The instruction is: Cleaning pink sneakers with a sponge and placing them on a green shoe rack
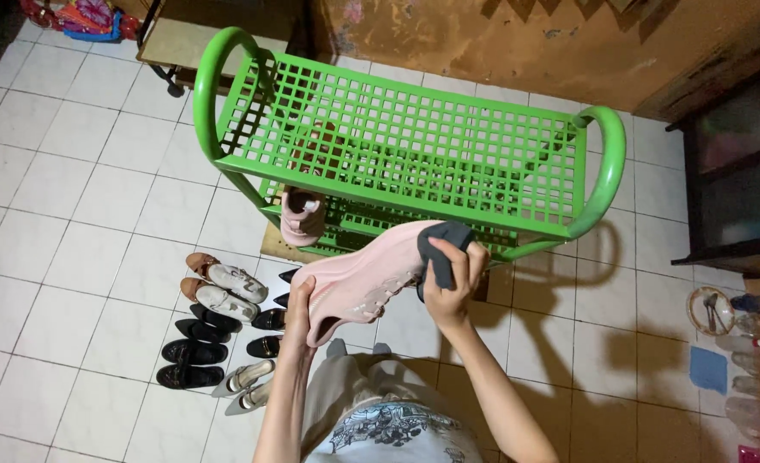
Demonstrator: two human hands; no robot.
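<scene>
Two hands work pink shoe: left hand clasps heel steady, right hand presses dark cloth at toe; green rack at twelve o'clock.

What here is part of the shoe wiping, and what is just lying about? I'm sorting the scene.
In use:
left hand
right hand
pink shoe
dark cloth

Lying about:
green rack
second pink shoe
shoes on the floor
blue cloth

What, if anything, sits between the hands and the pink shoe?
Only a cloth. The left hand grips the pink shoe directly at its heel end. The right hand presses a dark grey cloth against the toe end, so the cloth lies between that hand and the shoe.
</scene>
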